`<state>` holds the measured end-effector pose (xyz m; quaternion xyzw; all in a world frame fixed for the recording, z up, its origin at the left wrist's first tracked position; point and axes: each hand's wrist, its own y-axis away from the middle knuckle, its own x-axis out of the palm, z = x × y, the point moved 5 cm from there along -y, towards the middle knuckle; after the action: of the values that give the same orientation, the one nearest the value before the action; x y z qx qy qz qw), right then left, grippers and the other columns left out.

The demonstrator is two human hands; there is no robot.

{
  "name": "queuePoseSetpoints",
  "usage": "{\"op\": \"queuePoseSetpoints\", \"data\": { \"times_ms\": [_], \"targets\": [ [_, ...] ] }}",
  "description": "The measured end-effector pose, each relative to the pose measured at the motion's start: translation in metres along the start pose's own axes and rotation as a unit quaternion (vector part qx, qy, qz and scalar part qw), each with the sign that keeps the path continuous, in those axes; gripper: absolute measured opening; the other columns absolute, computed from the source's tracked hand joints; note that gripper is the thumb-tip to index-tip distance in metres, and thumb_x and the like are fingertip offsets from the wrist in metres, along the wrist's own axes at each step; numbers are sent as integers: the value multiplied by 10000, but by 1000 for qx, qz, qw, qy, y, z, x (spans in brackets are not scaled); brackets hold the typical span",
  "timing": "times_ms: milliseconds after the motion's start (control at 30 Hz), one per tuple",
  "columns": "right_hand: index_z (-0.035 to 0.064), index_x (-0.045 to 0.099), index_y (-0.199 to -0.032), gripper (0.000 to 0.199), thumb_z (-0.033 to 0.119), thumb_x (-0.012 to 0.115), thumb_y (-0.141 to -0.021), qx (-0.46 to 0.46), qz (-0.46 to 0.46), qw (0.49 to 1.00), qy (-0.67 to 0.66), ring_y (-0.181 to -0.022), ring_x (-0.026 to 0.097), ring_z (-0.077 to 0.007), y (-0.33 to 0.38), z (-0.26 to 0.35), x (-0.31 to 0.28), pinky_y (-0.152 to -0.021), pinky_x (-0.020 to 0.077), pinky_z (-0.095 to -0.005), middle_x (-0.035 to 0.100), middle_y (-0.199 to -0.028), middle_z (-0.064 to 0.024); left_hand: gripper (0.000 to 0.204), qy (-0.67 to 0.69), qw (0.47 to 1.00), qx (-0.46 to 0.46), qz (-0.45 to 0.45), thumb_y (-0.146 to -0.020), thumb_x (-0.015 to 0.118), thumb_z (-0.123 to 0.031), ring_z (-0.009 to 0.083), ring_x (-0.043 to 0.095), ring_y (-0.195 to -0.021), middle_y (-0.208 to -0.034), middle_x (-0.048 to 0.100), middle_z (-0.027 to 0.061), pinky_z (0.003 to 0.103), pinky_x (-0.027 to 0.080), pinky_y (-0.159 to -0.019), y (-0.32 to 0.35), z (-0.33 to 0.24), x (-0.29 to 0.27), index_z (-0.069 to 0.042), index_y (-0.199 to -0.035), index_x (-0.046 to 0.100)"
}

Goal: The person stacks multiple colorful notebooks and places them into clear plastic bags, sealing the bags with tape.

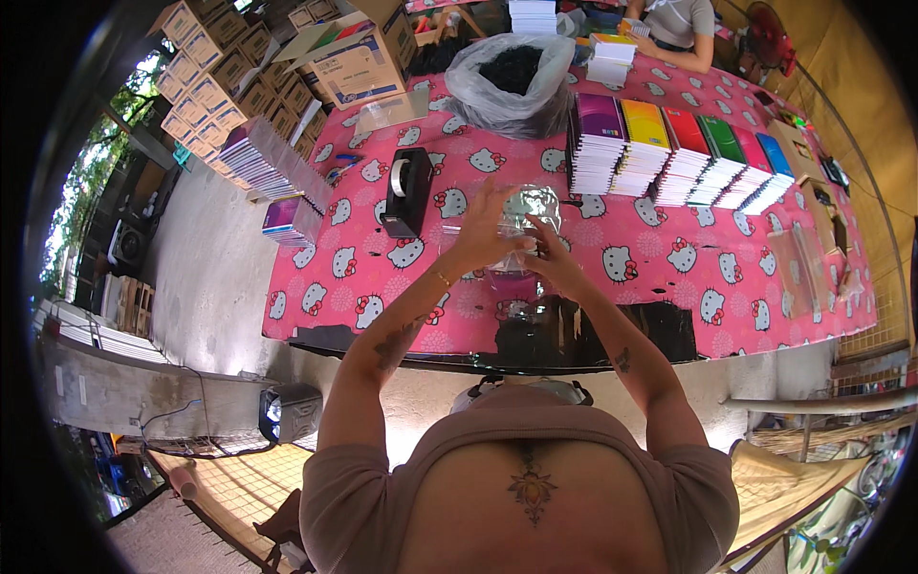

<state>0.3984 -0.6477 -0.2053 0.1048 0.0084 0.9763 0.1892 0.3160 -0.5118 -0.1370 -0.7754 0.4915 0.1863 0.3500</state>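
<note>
A clear, shiny plastic bag (537, 203) lies on the table in front of me, glare on its film. Something purple (516, 286) shows through at its near end; hands and reflections hide most of it. My left hand (482, 230) rests over the bag's left side, fingers stretched away from me and thumb apart. On the other side, my right hand (555, 260) bends its fingers onto the film and grips it. Left of the bag stands a black tape dispenser (408, 196) with a roll of clear tape.
Stacked spiral notebooks (660, 153) in several colours stand to the right. A plastic-lined bin (507, 86) and an open carton (359, 67) are behind. More notebooks (287, 220) line the left edge. Across the table a person's arm (693, 55) rests beside pads.
</note>
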Motion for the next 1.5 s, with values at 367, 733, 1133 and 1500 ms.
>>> {"op": "queuePoseSetpoints", "data": {
  "times_ms": [367,733,1133,1500],
  "targets": [
    [23,602,-1298,443,35,684,-862,50,80,995,-22,-1122,576,-174,-31,4,-13,-972,459,-312,629,-1195,-63,643,8,993,50,103,-841,796,-252,295,517,-1283,-1348,551,181,398,449,-1038,24,-36,-46,-90,-1403,527],
    [107,512,-1348,573,189,764,-841,-123,100,974,164,-1362,462,-280,-17,46,-3,-1142,344,-414,508,-1453,-141,861,9,992,-49,120,-765,836,-319,362,473,-1362,-1428,526,188,446,379,-1133,56,-3,-15,-37,-1466,424],
    [63,513,-1300,506,87,729,-843,-230,-61,911,337,-965,699,-337,26,31,18,-992,479,-406,699,-1085,-166,228,-39,999,36,-7,-822,760,-135,251,641,-865,-967,703,107,391,517,-754,49,-15,-15,-105,-1048,744],
    [48,545,-1207,424,63,757,-840,-77,-63,989,113,-1030,603,-167,-5,17,-10,-903,487,-310,631,-1103,-69,326,-185,980,-72,-1,-795,766,-209,224,670,-762,-838,688,89,379,533,-673,17,-13,3,-50,-1045,629]
  ]
}}
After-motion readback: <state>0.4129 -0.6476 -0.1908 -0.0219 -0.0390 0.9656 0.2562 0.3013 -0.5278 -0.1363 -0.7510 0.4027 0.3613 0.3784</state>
